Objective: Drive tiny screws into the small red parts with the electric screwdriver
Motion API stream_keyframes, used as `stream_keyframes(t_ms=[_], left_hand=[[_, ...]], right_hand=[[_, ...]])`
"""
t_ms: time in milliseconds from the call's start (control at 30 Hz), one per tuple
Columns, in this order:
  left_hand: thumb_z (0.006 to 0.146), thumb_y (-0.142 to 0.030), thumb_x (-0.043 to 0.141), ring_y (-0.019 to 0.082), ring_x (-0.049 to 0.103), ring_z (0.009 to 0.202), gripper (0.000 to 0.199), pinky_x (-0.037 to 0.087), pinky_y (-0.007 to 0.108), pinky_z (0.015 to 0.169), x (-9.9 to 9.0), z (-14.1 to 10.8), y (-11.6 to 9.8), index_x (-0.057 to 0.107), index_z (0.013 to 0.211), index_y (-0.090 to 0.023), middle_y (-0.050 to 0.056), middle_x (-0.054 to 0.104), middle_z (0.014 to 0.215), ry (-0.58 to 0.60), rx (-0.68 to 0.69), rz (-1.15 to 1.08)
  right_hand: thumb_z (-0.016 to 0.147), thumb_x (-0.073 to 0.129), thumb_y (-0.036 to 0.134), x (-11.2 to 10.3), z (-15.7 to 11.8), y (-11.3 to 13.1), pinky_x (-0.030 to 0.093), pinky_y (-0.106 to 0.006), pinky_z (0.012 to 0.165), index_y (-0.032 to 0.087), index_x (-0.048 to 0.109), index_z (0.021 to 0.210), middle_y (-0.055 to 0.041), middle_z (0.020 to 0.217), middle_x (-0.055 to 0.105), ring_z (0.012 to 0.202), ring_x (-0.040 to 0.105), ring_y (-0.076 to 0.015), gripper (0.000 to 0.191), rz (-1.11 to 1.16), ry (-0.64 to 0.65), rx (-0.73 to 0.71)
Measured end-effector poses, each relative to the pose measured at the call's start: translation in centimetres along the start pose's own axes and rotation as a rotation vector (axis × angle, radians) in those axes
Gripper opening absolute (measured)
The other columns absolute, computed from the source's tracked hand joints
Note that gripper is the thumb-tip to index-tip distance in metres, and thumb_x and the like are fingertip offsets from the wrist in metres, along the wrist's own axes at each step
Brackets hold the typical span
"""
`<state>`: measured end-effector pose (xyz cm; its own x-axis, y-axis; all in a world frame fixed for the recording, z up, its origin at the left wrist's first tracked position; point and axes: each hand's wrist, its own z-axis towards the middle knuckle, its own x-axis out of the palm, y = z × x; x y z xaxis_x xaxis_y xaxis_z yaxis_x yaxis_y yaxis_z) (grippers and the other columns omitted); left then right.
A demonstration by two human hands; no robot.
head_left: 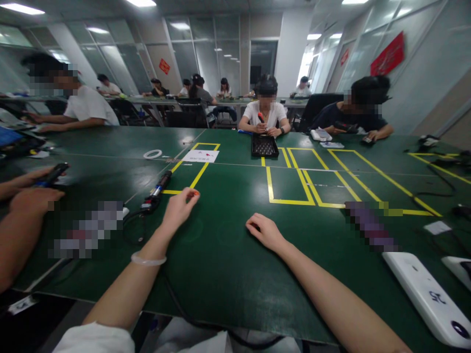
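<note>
At the fingertips of the left hand [179,210] there's a small orange bit [196,193], pinched, so just a hold imo. Dark tool [157,192] beside it. Right hand [268,232] half-curled over the bench [221,264], can't tell if empty.

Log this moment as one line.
left hand: pinches orange bit | right hand: curled over table, nothing visible inside | black tool: beside left hand | black tray: across table
</note>
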<state>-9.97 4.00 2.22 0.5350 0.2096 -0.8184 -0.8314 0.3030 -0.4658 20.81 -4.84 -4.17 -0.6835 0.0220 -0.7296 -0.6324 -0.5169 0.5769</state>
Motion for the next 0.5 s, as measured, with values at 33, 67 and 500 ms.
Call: stream_keyframes(t_ms=[33, 67, 500], left_hand=[[0.091, -0.042, 0.050, 0.021, 0.063, 0.092, 0.031, 0.046, 0.030, 0.083, 0.8, -0.4, -1.9, 0.064, 0.105, -0.018, 0.006, 0.069, 0.100, 0.101, 0.077, -0.100], [0.091, -0.042, 0.050, 0.020, 0.063, 0.091, 0.031, 0.046, 0.029, 0.083, 1.5, -0.8, -3.7, 0.065, 0.107, -0.019, 0.006, 0.069, 0.101, 0.205, 0.151, -0.183], [0.086, -0.036, 0.061, 0.015, 0.060, 0.082, 0.041, 0.047, 0.028, 0.076, 7.5, -3.7, -8.6, 0.055, 0.119, -0.014, 0.005, 0.063, 0.090, 0.673, 0.140, -0.716]], right_hand=[[0.094, 0.051, 0.023, 0.0, 0.0, 0.0, 0.042, -0.027, 0.073, 0.019, 0.059, 0.083, -0.0024, 0.082, 0.059, 0.079, 0.056, -0.0152, 0.015, 0.008, 0.001, 0.004], [0.094, 0.050, 0.023, 0.1, 0.0, -0.1, 0.042, -0.027, 0.072, 0.019, 0.058, 0.082, -0.0020, 0.081, 0.059, 0.078, 0.055, -0.0150, 0.015, 0.024, 0.001, 0.012], [0.088, 0.058, 0.024, 0.1, -0.1, 0.2, 0.044, -0.025, 0.069, 0.021, 0.056, 0.107, -0.0002, 0.087, 0.061, 0.073, 0.056, -0.0128, 0.019, 0.226, 0.028, 0.033]])
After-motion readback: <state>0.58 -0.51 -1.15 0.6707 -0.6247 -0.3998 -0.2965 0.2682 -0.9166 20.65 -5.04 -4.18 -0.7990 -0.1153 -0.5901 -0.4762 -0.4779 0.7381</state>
